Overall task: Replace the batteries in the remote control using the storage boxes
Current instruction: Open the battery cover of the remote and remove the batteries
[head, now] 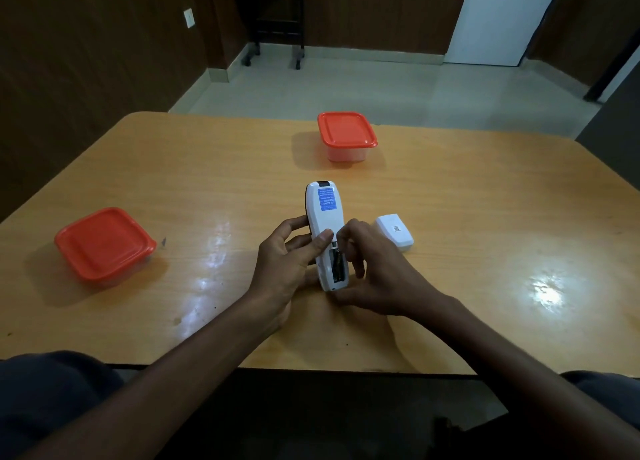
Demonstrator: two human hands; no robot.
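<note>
A wide orange wooden counter (450, 189) fills the middle of the view, glossy with patches of reflected light. Near its left edge sits a storage box with a red lid (104, 244), lid on. A second storage box (347, 136), also closed under a red lid over a clear body, stands close to the far edge, a little right of centre. The two boxes are well apart.

Toward the near edge, at the centre, both hands meet around a white remote control (325, 224), held back-side up with its blue label toward the far edge. The left hand (287, 262) cups the remote from the left, its fingers wrapped under the body and the thumb pressed on the back. The right hand (377, 272) closes in from the right, its fingers curled against the open battery compartment (337, 265), where dark batteries show inside; whether those fingers actually pinch a battery cannot be told.

Just right of the right hand, the remote's white battery cover (394, 232) lies flat on the counter, a small printed code on it.
</note>
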